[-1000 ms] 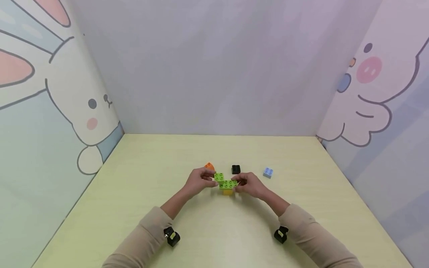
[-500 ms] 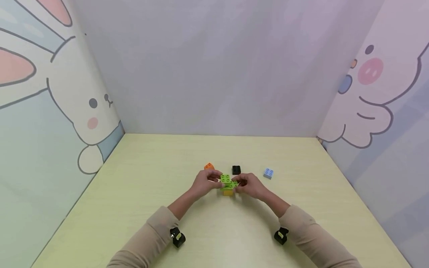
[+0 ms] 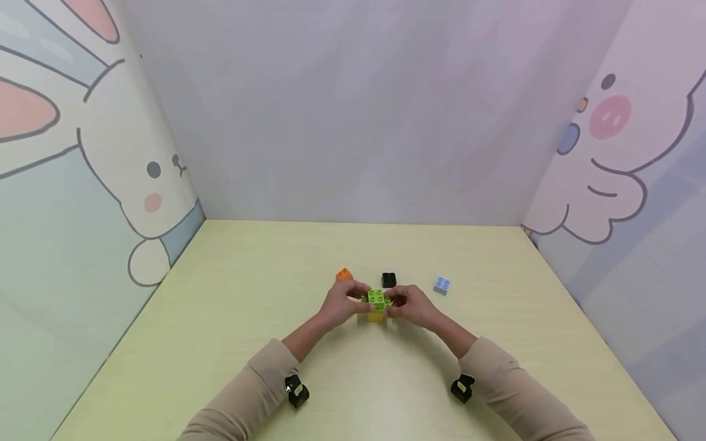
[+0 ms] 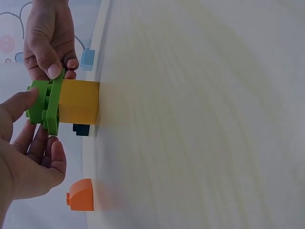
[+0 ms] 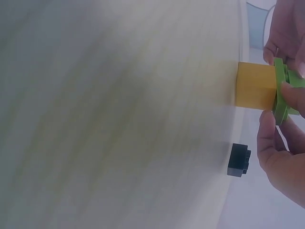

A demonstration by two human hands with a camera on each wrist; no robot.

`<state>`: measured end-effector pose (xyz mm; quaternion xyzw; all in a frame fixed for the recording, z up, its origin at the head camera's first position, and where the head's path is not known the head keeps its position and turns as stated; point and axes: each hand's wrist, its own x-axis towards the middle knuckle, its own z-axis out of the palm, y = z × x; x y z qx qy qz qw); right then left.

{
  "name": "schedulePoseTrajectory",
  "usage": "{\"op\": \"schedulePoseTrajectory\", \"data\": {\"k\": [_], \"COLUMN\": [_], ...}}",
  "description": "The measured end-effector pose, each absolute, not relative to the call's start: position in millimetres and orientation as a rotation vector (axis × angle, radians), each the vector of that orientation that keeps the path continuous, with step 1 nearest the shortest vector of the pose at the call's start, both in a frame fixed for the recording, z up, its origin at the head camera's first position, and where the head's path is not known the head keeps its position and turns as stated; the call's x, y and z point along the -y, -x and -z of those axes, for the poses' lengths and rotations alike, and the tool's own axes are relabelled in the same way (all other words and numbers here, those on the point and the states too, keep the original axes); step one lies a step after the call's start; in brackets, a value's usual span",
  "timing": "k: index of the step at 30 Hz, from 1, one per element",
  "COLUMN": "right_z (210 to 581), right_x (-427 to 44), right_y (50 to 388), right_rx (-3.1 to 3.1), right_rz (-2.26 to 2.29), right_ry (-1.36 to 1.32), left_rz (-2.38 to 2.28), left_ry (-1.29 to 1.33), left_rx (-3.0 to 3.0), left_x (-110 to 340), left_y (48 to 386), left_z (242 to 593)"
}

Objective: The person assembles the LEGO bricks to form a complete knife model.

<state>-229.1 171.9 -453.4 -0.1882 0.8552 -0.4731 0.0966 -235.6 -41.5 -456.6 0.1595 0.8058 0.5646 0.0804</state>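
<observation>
A small green brick (image 3: 376,297) sits over the middle of a wider flat green brick (image 4: 55,102), which rests on a yellow block (image 4: 78,101). My left hand (image 3: 343,303) pinches the small green brick between thumb and fingers. From the other side, my right hand (image 3: 412,305) grips the end of the flat green brick; in the right wrist view its thumb and fingers are around that brick (image 5: 279,90), beside the yellow block (image 5: 256,86). Whether the small brick is pressed fully down I cannot tell.
Behind the hands lie an orange curved brick (image 3: 344,274), a black brick (image 3: 388,280) and, farther right, a light blue brick (image 3: 442,285). The pale table (image 3: 265,257) meets a grey wall at the back, with printed walls at both sides.
My left hand has moved right with the small green brick, from the left end of the flat green brick to over its middle. My right hand has stayed nearly still.
</observation>
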Motion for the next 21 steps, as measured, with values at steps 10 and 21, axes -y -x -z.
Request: {"op": "schedulePoseTrajectory", "data": {"k": [10,21], "right_z": [438.7,452.6], "right_x": [-167.3,-173.2], "right_y": [221.0,230.7], "right_rx": [-2.559,-2.548], "right_rz": [1.377,1.374], "right_ry": [0.605,0.6], "left_rz": [-1.51,-1.476], "left_ry": [-0.676,-0.707], "left_rx": [-2.537,-2.529], "left_x": [45.5,44.1], "left_y": [240.1,241.4], "left_z": [455.4,453.0]}}
